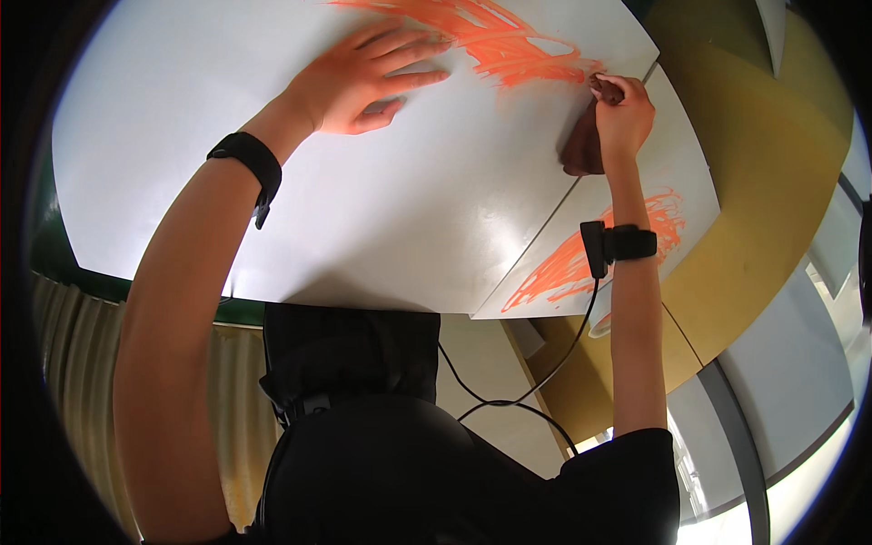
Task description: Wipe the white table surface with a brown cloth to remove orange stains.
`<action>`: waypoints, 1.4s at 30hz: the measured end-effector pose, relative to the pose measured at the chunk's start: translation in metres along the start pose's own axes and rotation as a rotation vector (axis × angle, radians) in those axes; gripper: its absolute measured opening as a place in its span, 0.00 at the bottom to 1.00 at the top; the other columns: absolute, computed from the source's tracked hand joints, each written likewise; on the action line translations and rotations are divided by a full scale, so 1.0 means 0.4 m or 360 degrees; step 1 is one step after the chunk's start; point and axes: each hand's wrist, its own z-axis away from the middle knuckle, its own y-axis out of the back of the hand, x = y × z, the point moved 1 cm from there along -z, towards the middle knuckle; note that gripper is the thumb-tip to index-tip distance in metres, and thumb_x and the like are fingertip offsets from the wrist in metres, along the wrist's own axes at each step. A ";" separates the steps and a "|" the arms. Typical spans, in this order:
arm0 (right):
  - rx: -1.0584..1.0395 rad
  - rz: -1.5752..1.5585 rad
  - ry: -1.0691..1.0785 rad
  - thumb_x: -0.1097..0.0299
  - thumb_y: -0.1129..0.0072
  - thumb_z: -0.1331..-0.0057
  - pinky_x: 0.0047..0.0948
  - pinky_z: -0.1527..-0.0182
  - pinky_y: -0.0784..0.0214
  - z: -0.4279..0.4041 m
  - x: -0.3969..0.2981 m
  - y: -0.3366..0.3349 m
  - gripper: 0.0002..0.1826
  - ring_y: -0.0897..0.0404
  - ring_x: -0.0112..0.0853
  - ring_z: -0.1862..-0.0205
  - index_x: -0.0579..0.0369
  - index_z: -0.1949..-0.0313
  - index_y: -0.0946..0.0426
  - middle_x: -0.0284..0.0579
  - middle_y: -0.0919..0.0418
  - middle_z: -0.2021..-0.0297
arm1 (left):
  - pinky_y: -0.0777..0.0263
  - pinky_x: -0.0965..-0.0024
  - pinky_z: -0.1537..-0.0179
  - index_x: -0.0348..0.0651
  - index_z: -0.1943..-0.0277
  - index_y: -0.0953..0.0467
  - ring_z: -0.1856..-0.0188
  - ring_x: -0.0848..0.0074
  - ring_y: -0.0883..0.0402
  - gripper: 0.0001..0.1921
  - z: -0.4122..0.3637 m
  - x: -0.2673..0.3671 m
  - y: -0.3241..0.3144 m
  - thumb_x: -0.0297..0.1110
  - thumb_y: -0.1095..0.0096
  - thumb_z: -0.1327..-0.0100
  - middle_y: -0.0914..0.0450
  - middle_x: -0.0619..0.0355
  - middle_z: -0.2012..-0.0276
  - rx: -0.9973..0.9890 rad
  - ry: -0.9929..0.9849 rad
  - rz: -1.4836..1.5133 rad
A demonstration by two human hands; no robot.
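My left hand rests with fingers spread on a large white sheet or board. Its fingertips reach the near edge of a smeared orange paint patch. In my right hand is a bunched dark brown cloth, gripped at the right end of that patch. Part of the cloth hangs down onto the white surface, near a seam. Beyond the seam lies a second white sheet or panel, bearing another streaked orange patch that my right forearm partly covers.
A tan tabletop curves along the right. Beside my right forearm, a white cup-like container is partly hidden. From the right wrist strap a black cable loops down. A black bag sits against my front, by the near edge.
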 end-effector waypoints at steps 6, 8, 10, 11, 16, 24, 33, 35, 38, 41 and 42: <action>0.0013 0.0107 -0.0037 0.67 0.39 0.51 0.33 0.65 0.30 -0.079 0.006 0.015 0.04 0.22 0.36 0.64 0.42 0.73 0.20 0.34 0.22 0.67 | 0.48 0.60 0.35 0.57 0.41 0.34 0.36 0.67 0.42 0.30 -0.013 0.002 0.001 0.30 0.39 0.51 0.42 0.64 0.36 0.0012 0.0007 -0.0004; -0.0047 0.0150 0.0033 0.69 0.39 0.52 0.32 0.64 0.30 -0.030 -0.006 0.001 0.06 0.22 0.35 0.63 0.41 0.73 0.20 0.33 0.22 0.67 | 0.48 0.60 0.35 0.57 0.41 0.34 0.36 0.68 0.42 0.30 0.001 -0.002 0.003 0.30 0.39 0.51 0.42 0.64 0.36 -0.0005 0.0027 0.0012; -0.0104 0.0000 -0.0084 0.69 0.38 0.52 0.30 0.63 0.30 -0.004 -0.007 0.007 0.06 0.22 0.34 0.64 0.41 0.73 0.20 0.32 0.22 0.68 | 0.48 0.60 0.35 0.57 0.41 0.34 0.36 0.68 0.42 0.30 0.006 0.001 0.002 0.30 0.40 0.51 0.42 0.64 0.36 -0.0015 0.0036 0.0045; -0.0130 -0.0060 -0.0119 0.69 0.38 0.52 0.30 0.63 0.30 -0.021 -0.003 0.011 0.06 0.22 0.34 0.65 0.42 0.73 0.20 0.32 0.22 0.69 | 0.48 0.60 0.35 0.57 0.41 0.34 0.36 0.68 0.43 0.30 0.005 -0.001 0.001 0.30 0.40 0.50 0.42 0.64 0.36 0.0001 0.0034 0.0040; -0.0011 -0.0080 -0.0142 0.70 0.38 0.52 0.28 0.64 0.30 -0.043 0.033 -0.004 0.05 0.21 0.33 0.66 0.43 0.73 0.20 0.32 0.21 0.69 | 0.48 0.60 0.35 0.57 0.41 0.34 0.36 0.69 0.43 0.29 -0.010 -0.001 -0.001 0.30 0.40 0.50 0.42 0.64 0.36 -0.0011 0.0013 0.0002; -0.0060 -0.0041 -0.0223 0.69 0.35 0.55 0.29 0.63 0.30 -0.057 0.034 0.008 0.07 0.21 0.35 0.65 0.46 0.73 0.19 0.34 0.20 0.68 | 0.49 0.60 0.35 0.57 0.41 0.35 0.35 0.70 0.43 0.30 -0.011 0.001 -0.015 0.30 0.41 0.49 0.42 0.64 0.36 0.0006 0.0005 -0.0019; -0.0186 -0.0213 -0.0372 0.70 0.33 0.56 0.29 0.61 0.30 -0.071 0.037 0.013 0.09 0.21 0.36 0.64 0.45 0.72 0.19 0.38 0.20 0.69 | 0.48 0.60 0.35 0.56 0.41 0.35 0.36 0.68 0.43 0.30 -0.004 0.005 -0.019 0.31 0.39 0.50 0.43 0.64 0.35 0.0021 0.0007 0.0029; -0.0104 -0.0181 -0.0269 0.69 0.33 0.56 0.30 0.62 0.30 -0.058 0.021 0.001 0.08 0.21 0.37 0.65 0.45 0.73 0.19 0.38 0.20 0.69 | 0.48 0.60 0.35 0.56 0.41 0.35 0.36 0.68 0.43 0.30 -0.003 0.006 -0.018 0.31 0.39 0.50 0.43 0.64 0.35 0.0010 0.0002 0.0017; -0.0180 -0.0154 -0.0017 0.71 0.34 0.55 0.30 0.63 0.30 0.005 -0.030 -0.015 0.08 0.21 0.34 0.66 0.45 0.73 0.19 0.37 0.20 0.69 | 0.48 0.60 0.36 0.56 0.41 0.35 0.36 0.68 0.43 0.30 0.010 -0.001 -0.014 0.31 0.39 0.50 0.43 0.64 0.36 0.0008 0.0017 -0.0007; -0.0170 -0.0453 -0.0239 0.71 0.33 0.56 0.29 0.64 0.30 -0.068 0.010 -0.003 0.08 0.21 0.33 0.67 0.45 0.73 0.19 0.36 0.20 0.69 | 0.48 0.61 0.36 0.56 0.41 0.35 0.36 0.68 0.43 0.30 -0.007 0.007 -0.019 0.31 0.39 0.51 0.42 0.64 0.36 0.0039 -0.0009 0.0013; -0.0147 -0.0657 -0.0426 0.72 0.33 0.56 0.28 0.65 0.30 -0.084 0.002 -0.001 0.08 0.21 0.33 0.68 0.45 0.74 0.19 0.36 0.20 0.70 | 0.48 0.61 0.35 0.56 0.41 0.35 0.36 0.68 0.43 0.30 -0.006 0.005 -0.019 0.31 0.39 0.51 0.42 0.64 0.36 0.0030 -0.0005 0.0001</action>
